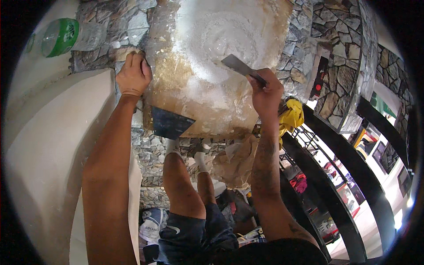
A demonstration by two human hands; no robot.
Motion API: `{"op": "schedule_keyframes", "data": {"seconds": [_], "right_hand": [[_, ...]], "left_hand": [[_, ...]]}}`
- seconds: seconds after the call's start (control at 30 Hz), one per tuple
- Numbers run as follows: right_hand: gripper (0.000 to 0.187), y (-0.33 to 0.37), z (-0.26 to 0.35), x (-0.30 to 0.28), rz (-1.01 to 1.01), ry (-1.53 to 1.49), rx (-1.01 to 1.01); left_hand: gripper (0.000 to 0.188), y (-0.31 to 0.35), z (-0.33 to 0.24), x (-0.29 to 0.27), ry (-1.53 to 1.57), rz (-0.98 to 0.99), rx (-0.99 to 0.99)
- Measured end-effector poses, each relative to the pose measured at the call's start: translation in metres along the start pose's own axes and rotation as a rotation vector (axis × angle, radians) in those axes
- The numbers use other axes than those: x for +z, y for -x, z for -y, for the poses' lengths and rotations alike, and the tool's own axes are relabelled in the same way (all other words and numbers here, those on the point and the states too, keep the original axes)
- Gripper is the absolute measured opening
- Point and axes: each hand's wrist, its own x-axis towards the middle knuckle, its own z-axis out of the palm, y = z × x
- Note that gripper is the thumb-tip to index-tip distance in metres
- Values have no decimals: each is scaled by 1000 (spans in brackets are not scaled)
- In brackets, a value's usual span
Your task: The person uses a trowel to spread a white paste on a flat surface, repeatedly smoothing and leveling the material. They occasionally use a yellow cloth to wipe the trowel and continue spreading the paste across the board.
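Room: we work among stone-patterned surfaces (pixel 338 46), a smooth white wall (pixel 44 128) curving along our left and dark bars (pixel 371 190) fanning out on our right, bright light showing past them.
Board (pixel 207 126): broad, brown, stained and streaked with white, it spans the space before us; that breadth probably serves to catch whatever strays from the middle.
White heap (pixel 227 37): it spreads over the board's far half, ringed, with a damp-looking centre, a spot that seems to suit our right arm's reach.
Paper bag (pixel 236 161): brown and crumpled, it shows beyond the board's near edge.
Bottle (pixel 62 37): clear with a green band, it sits at the far left, apparently set aside from the mess.
Dark plate (pixel 170 123): it lies at the near left corner, likely parked there to leave the middle free.
Left hand (pixel 133 73): our fingers curl together at the board's left edge, perhaps for steadiness; we cannot tell whether they grip anything.
Right hand (pixel 267 92): our fingers are clamped on the scraper (pixel 238 65), close behind its blade, presumably for control.
Scraper: its tip points far left over the heap's near margin; contact is unclear to us.
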Motion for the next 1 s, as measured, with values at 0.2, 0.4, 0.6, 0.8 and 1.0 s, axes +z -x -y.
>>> {"op": "schedule_keyframes", "data": {"seconds": [0.2,0.4,0.6,0.8,1.0], "right_hand": [[14,1,-17,19,6,45,8],[12,-17,-22,17,-41,120,10],[14,-33,-26,1,-32,132,-90],[12,-22,-30,-27,160,153,-15],[11,-26,-43,-17,147,175,-75]], "left_hand": [[15,1,0,-1,-50,71,-27],[15,0,0,0,-10,22,-4],[15,1,-1,3,-21,58,-20],[13,0,-1,-1,-11,36,-7],[13,0,-3,0,12,32,-3]]}}
